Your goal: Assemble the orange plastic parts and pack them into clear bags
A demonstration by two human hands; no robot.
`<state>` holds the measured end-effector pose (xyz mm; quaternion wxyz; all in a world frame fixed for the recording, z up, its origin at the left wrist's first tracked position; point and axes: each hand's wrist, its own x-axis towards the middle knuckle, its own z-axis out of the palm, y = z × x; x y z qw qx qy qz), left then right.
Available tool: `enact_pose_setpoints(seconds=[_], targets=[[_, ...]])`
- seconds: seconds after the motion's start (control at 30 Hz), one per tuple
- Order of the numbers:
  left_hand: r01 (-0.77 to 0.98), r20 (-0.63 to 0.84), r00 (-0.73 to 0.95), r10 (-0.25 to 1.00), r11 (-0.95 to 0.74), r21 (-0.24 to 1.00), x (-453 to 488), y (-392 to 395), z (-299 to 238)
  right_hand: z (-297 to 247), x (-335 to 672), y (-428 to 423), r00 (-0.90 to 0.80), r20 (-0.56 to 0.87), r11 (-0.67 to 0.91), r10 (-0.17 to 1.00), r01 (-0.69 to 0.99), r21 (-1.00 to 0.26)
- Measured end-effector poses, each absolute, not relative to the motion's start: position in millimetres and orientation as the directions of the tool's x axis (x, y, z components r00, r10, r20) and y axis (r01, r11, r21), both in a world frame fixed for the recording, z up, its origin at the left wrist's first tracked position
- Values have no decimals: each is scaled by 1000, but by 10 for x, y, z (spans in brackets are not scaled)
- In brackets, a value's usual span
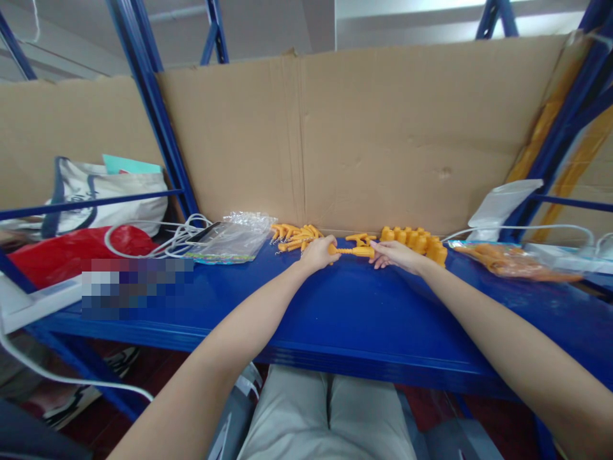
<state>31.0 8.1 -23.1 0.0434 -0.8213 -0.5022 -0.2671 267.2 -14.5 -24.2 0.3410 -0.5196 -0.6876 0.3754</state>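
Both hands meet over the back of the blue table (345, 319). My left hand (317, 253) is closed round one end of a yellow-orange plastic piece with a ribbed shaft (353, 252). At the piece's wider, cylindrical end, my right hand (398, 254) pinches with thumb and fingers. Just behind it lies a small yellow-orange branched part (360, 239). Left of my left hand is a pile of slim yellow-orange parts (294, 236) with small metal chains. Several yellow-orange cylindrical parts (416, 239) stand in rows behind my right hand.
A clear plastic bag (234, 239) and white cables (184, 230) lie at left, near a red bag (86, 252) and a white cloth bag (110, 198). At right rests a bag of orange parts (512, 259). A cardboard sheet (364, 140) walls the back.
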Motion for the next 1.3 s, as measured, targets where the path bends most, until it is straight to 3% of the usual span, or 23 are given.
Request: enact_pose_setpoints(seconds=[0.17,0.37,0.57,1.03,1.3], targets=[[842,485,354,800,-498,206,311,93,-232,-230,2714,-170,-276,93,202,957,398,-895],[815,500,351,792,-522,254,300,105,-235,-215,2672,-181,-285,95,236,954,517,-823],[812,506,348,789,-524,257,294,106,-236,-221,2632,-129,-205,37,144,978,537,-831],[807,518,358,777,-536,248,283,128,-255,-189,2698,-230,-240,83,168,967,361,-917],[805,520,364,773,-542,242,283,116,-247,-217,2699,-163,-257,82,200,963,477,-856]])
